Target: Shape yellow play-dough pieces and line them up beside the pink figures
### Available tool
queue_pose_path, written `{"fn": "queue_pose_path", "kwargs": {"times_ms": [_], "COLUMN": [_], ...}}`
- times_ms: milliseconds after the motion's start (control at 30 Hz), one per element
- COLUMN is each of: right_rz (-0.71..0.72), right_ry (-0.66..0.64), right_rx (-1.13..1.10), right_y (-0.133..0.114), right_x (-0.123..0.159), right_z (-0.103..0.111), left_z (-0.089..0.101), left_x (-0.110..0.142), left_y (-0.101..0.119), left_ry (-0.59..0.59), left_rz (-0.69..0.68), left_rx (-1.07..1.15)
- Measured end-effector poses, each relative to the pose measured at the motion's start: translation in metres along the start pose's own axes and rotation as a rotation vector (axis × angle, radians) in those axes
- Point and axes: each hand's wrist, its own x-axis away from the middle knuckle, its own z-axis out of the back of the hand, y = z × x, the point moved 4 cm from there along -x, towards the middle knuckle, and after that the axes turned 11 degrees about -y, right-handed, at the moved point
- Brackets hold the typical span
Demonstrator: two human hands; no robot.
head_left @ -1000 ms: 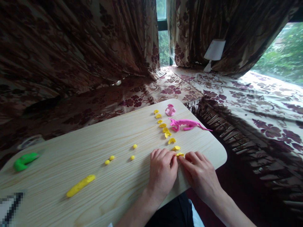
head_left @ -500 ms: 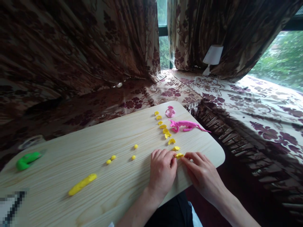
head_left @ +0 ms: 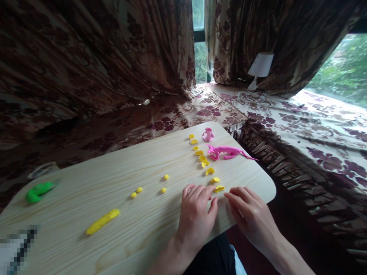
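R hand (head_left: 254, 212) has just come off small ruffled yellow clay piece (head_left: 219, 189), so it's unpinched, lying on pale wood-grain table (head_left: 143, 236), near end of row of curved yellow clay bits (head_left: 210, 170). L hand (head_left: 197, 208): index tip approx. at its left edge, thumb spread. R fingers bent; can't tell if closed.

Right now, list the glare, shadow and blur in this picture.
Head view: glare washes out the cloth below the right-hand window; head view: the left curtain sinks into shadow; head view: a soft shadow lies on the table beside the left hand, whose forearm looks blurred.
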Motion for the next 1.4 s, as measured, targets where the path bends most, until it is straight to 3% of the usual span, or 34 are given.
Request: {"fn": "queue_pose_path", "kwargs": {"times_ms": [133,333,400,467,633,733,833,967,1100,1267,1400], "right_rz": [0.084,0.283,0.297,0.269,0.134,0.116,0.165,0.255,0.213,0.001,-0.084], "right_ry": [0.086,0.026,0.002,-0.035,-0.092,-0.092,-0.154,-0.313,-0.475,-0.744,-1.013], "right_rx": [-0.056,-0.092,-0.114,-0.134,-0.078,-0.036,-0.039,-0.067,-0.070,-0.068,-0.078], "right_y": [-0.010,-0.042,-0.057,-0.074,-0.108,-0.123,-0.143,-0.173,-0.185,-0.180,-0.171], "right_x": [0.014,0.009,-0.004,-0.025,-0.092,-0.116,-0.113,-0.086,-0.072,-0.094,-0.124], "right_z": [0.002,-0.013,-0.022,-0.033,-0.063,-0.074,-0.080,-0.087,-0.094,-0.095,-0.097], "left_z": [0.039,0.126,0.146,0.155,0.144,0.134,0.130,0.125,0.114,0.106,0.110], "left_x": [0.032,0.109,0.130,0.141,0.138,0.137,0.148,0.170,0.187,0.197,0.203], "left_y": [-0.017,-0.122,-0.148,-0.159,-0.133,-0.113,-0.104,-0.106,-0.108,-0.110,-0.116], "left_ry": [0.076,0.187,0.215,0.242,0.278,0.269,0.265,0.250,0.236,0.264,0.295], "left_rz": [0.010,0.351,0.409,0.428,0.364,0.303,0.267,0.259,0.265,0.216,0.183], "left_rx": [-0.007,-0.372,-0.414,-0.424,-0.340,-0.224,-0.150,-0.081,-0.015,0.038,0.035]}}
